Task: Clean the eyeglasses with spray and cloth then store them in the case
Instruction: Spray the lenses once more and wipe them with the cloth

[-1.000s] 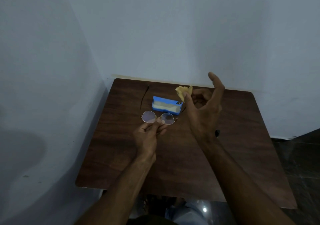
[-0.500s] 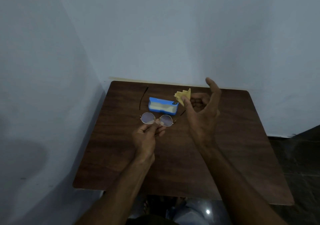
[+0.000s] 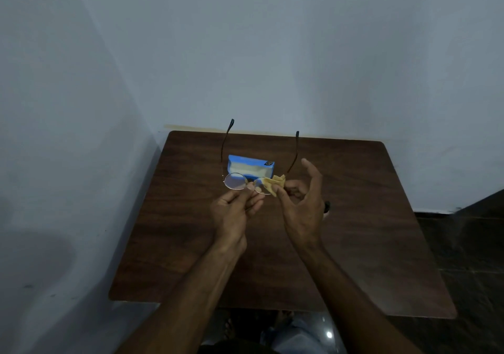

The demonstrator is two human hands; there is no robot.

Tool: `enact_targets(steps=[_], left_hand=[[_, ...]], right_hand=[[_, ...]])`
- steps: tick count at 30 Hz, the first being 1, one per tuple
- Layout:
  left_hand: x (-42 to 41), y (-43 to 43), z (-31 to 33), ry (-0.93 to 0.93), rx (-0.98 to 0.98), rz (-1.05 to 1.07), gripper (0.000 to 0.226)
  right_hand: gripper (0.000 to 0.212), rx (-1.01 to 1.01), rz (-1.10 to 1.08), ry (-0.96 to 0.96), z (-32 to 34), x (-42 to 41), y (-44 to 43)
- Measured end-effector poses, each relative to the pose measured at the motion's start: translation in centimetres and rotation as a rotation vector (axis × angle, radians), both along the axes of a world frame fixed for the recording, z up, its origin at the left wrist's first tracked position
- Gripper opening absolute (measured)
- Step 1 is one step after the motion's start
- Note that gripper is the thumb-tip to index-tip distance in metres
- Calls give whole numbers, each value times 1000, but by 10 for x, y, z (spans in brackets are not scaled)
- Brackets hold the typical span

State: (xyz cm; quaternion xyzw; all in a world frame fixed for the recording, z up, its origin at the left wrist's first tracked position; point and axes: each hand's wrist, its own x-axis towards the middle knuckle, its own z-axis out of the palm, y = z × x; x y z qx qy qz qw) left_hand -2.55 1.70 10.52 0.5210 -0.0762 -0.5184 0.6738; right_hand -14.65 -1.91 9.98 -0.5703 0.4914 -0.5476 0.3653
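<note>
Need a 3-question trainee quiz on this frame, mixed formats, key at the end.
1. Fill in: the left hand pinches the eyeglasses at the ____ between the lenses.
2. The yellow cloth is held by: A the left hand; B the right hand; C neither hand.
3. True or false: the blue case lies open on the table.

Key: 1 bridge; 2 B; 3 true.
</note>
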Motion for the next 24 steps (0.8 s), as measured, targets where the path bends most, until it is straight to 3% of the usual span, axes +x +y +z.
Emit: enact_targets(steps=[3, 10, 18, 21, 24], left_hand=[[1, 1, -7, 12, 21, 10, 7], [0, 0, -19, 29, 51, 50, 11], [1, -5, -24, 25, 79, 86, 12], [-6, -4, -20, -23, 74, 66, 6], [-13, -4, -14, -114, 58, 22, 16]], right_hand=[[82, 35, 41, 47, -3, -3, -1], [53, 48, 45, 182, -4, -9, -5], [44, 97, 34, -82, 13, -5, 6], [31, 77, 137, -118, 20, 12, 15], [19, 84, 174, -105, 25, 32, 11]])
